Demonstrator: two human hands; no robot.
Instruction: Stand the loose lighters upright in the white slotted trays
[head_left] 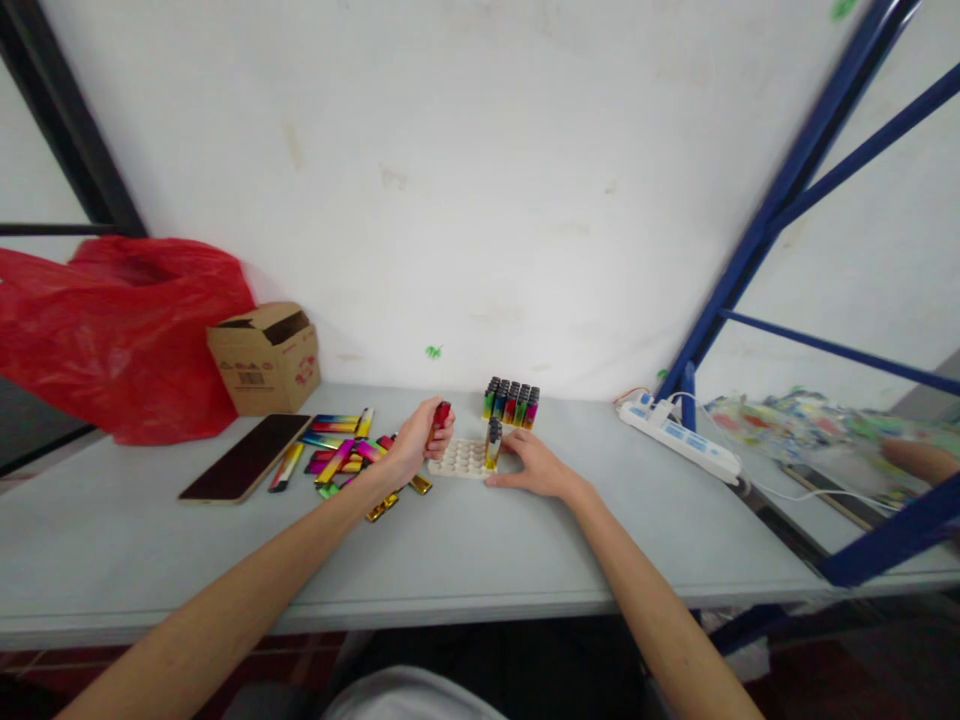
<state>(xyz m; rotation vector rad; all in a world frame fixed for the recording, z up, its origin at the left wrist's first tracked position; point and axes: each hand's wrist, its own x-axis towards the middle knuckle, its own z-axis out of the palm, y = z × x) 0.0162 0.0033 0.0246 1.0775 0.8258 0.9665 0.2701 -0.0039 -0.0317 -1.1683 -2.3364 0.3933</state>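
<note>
My left hand (420,437) is closed round a red lighter (441,412), held above the left end of a white tray (457,458) with rows of round holes. A few lighters (493,445), one of them yellow, stand upright in the tray's right end. Curved about that end is my right hand (532,465), its thumb at the near corner and its fingers beside the standing lighters. Loose lighters (335,463) in shiny many-coloured wraps lie in a heap left of the tray, partly hidden by my left hand and wrist.
Behind the tray stands a block of upright lighters (511,402). At left are a dark-screened tablet (246,458), a cardboard box (266,362) and a red plastic bag (127,340). A white power strip (679,440) lies at right near a blue metal frame (750,240). Beyond it shows part of another person's hand (919,460).
</note>
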